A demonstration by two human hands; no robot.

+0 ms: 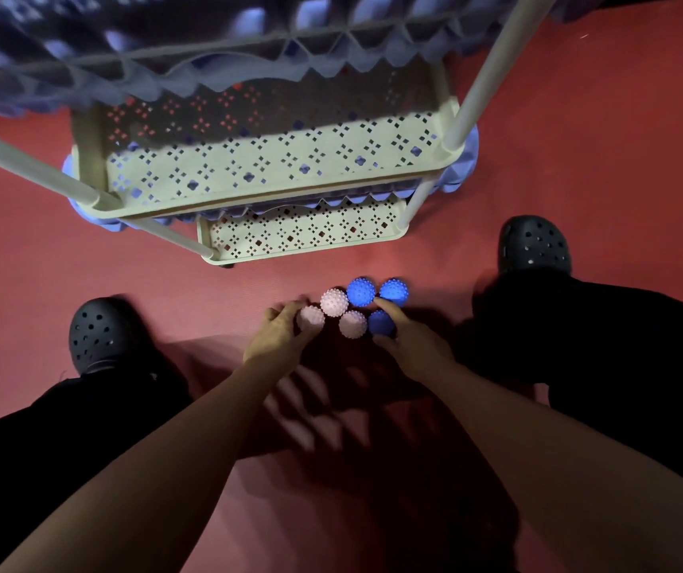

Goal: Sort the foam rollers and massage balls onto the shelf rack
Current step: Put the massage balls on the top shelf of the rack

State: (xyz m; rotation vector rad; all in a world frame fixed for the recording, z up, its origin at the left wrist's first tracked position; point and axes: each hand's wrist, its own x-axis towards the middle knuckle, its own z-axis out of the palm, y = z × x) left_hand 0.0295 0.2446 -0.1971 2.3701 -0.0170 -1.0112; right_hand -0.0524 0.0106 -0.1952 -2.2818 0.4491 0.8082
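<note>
Several spiky massage balls lie clustered on the red floor mat in front of the cream shelf rack point(302, 237). My left hand point(279, 335) curls its fingers around a pink ball point(310, 317) at the cluster's left. My right hand point(412, 339) grips a blue ball point(380, 322) at the right. Between and beyond them sit two more pink balls point(334, 301) point(352, 323) and two bright blue balls point(361, 290) point(394, 290). Blue ridged foam rollers point(461, 163) lie on the rack's tiers, one blurred across the top shelf point(207, 39).
The rack's white poles point(480, 76) slant up on both sides. My two feet in black perforated clogs point(100, 335) point(536, 244) stand either side of the balls on the red mat point(600, 138). Dark shadow covers the floor under my arms.
</note>
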